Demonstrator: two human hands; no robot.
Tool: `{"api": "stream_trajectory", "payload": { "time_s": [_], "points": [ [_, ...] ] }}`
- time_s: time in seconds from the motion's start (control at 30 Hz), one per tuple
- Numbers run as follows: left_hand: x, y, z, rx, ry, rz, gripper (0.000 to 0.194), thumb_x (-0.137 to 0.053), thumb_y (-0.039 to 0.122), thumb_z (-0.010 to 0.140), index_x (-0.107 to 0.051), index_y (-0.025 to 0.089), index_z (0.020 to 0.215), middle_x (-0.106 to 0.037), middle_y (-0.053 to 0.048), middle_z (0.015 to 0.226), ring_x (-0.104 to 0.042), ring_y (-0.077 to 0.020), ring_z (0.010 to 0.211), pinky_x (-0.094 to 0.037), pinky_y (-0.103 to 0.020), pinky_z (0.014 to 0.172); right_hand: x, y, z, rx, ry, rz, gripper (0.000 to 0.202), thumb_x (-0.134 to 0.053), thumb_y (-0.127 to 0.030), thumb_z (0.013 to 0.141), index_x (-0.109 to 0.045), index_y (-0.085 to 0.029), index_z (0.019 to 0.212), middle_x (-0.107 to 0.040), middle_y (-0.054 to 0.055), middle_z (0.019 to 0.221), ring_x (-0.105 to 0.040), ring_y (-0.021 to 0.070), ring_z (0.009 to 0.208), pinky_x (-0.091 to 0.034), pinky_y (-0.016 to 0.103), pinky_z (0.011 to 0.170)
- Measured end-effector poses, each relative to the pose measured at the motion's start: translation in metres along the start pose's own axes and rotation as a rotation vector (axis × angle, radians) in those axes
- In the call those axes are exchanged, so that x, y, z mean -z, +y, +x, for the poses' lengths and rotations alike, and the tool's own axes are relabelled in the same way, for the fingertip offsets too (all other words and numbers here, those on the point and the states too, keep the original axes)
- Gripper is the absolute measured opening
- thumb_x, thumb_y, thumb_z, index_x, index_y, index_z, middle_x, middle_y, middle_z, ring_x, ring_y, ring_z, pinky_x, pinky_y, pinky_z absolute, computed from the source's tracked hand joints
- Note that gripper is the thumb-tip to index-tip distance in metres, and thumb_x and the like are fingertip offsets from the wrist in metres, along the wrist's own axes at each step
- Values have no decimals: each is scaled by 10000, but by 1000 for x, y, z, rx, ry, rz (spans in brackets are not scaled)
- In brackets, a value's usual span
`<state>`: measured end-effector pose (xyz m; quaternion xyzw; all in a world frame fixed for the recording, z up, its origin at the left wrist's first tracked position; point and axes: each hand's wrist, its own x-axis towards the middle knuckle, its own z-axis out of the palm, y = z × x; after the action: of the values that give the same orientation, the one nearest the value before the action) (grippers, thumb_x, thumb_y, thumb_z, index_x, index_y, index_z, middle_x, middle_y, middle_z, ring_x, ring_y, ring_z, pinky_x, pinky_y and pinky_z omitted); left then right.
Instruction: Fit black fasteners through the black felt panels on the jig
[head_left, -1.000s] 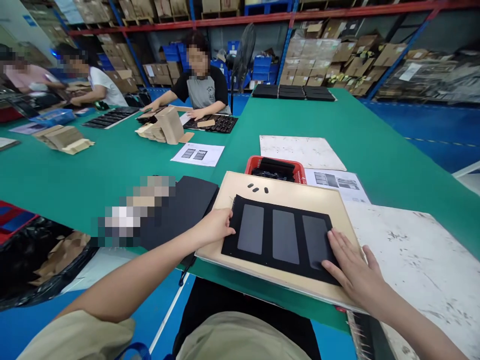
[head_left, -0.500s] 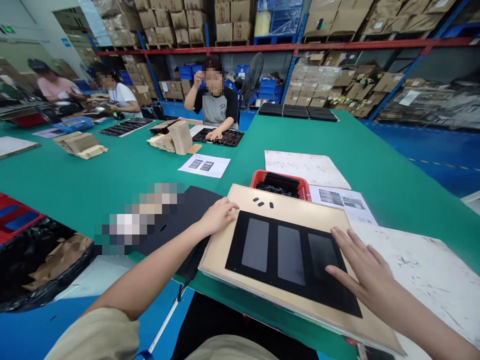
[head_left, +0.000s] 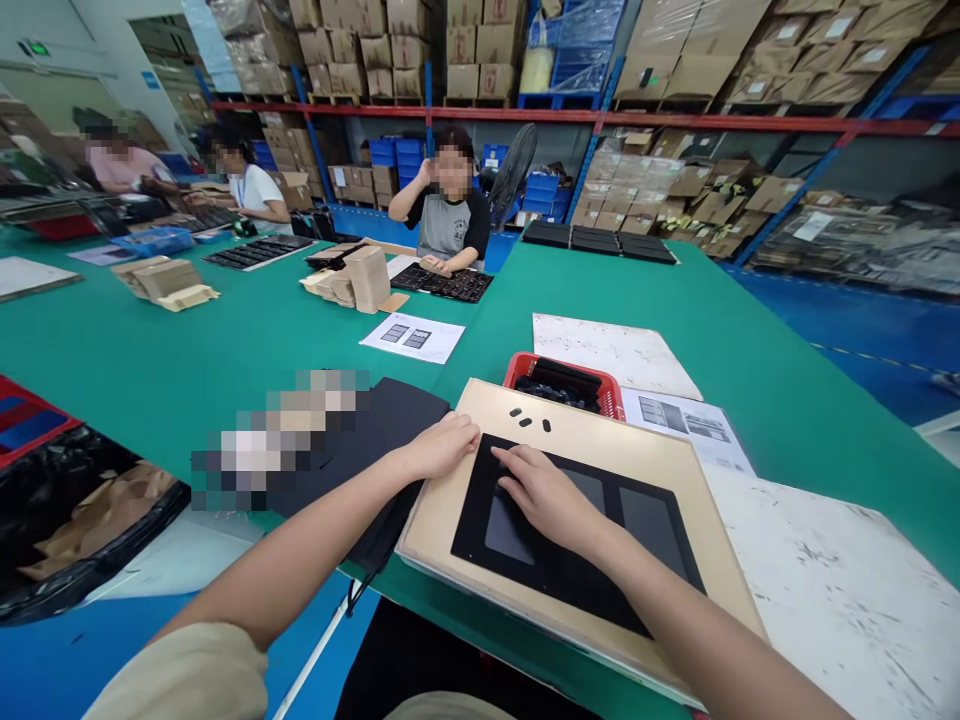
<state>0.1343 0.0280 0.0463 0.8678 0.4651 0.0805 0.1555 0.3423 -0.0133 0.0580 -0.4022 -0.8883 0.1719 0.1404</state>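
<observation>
A black panel [head_left: 469,530] with three grey rectangular windows lies flat on a tan board [head_left: 442,545]. My right hand [head_left: 551,500] rests over the panel's upper left part, fingers apart and holding nothing, its forearm crossing the panel. At the panel's upper left corner, my left hand [head_left: 442,445] is on the board's edge with its fingers curled together; whatever may be under the fingertips is hidden. Several small black oval pieces [head_left: 525,422] lie on the board above the panel.
Behind the board stands a red basket [head_left: 616,398] of black parts. Printed sheets [head_left: 412,338] and scuffed white boards [head_left: 847,560] lie on the green table [head_left: 300,345]. A black bag [head_left: 401,410] is at the left. Across the table sits a person [head_left: 450,225].
My right hand has moved left across the panel, from its right edge to its upper left part. My left hand has stayed near the same corner, its fingers more curled.
</observation>
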Motion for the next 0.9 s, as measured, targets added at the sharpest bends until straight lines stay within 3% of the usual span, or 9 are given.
{"api": "stream_trajectory", "payload": {
  "time_s": [0.13,0.33,0.47,0.57,0.73,0.83,0.9],
  "points": [
    [0,1,-1,-30,5,62,143,-408,136,898,-533,195,861,-522,-29,891,-444,-194,866,-380,-296,760,-16,-5,12,-15,-20,-258,427,-346,-122,916,-482,-106,1321,-577,123,1062,-520,245,967,-476,401,862],
    [-1,5,-6,-22,45,134,157,-395,174,930,-547,182,897,-532,-47,938,-452,-205,886,-382,-315,765,-17,-21,16,-11,-71,-548,440,-304,-96,907,-510,-117,1296,-600,144,1024,-537,284,934,-485,435,757],
    [-8,12,-22,-3,99,167,237,-357,188,953,-525,185,1120,-539,-77,1101,-447,-228,1017,-385,-346,825,-16,-10,17,14,-32,-449,451,-299,-66,899,-519,-142,1286,-555,122,1265,-476,274,1174,-442,432,916],
    [-14,16,-34,-21,113,198,295,-340,171,962,-495,216,1208,-541,-67,1171,-427,-226,1106,-384,-351,863,-17,1,21,75,-41,-334,480,-283,-15,872,-527,-151,1263,-492,70,1376,-358,216,1320,-290,438,1088],
    [-16,23,-31,-23,99,277,269,-374,160,953,-528,182,1173,-572,-82,1147,-463,-239,1105,-404,-365,844,-13,3,39,58,-4,-303,395,-281,-9,873,-592,-121,1090,-629,108,1174,-551,175,1134,-178,427,1142],
    [-15,26,-24,-44,114,335,244,-394,124,939,-575,168,1096,-593,-85,1144,-471,-241,1161,-417,-356,848,-6,-3,47,25,11,-265,342,-317,-26,866,-622,-128,984,-678,83,966,-618,170,983,-224,415,1128],
    [-16,25,-22,-55,134,366,257,-387,111,940,-592,181,1077,-608,-71,1159,-458,-223,1218,-430,-332,859,-5,-7,43,-20,24,-209,326,-330,-73,885,-637,-148,965,-685,75,951,-627,178,967,-295,428,1096]
  ]
}}
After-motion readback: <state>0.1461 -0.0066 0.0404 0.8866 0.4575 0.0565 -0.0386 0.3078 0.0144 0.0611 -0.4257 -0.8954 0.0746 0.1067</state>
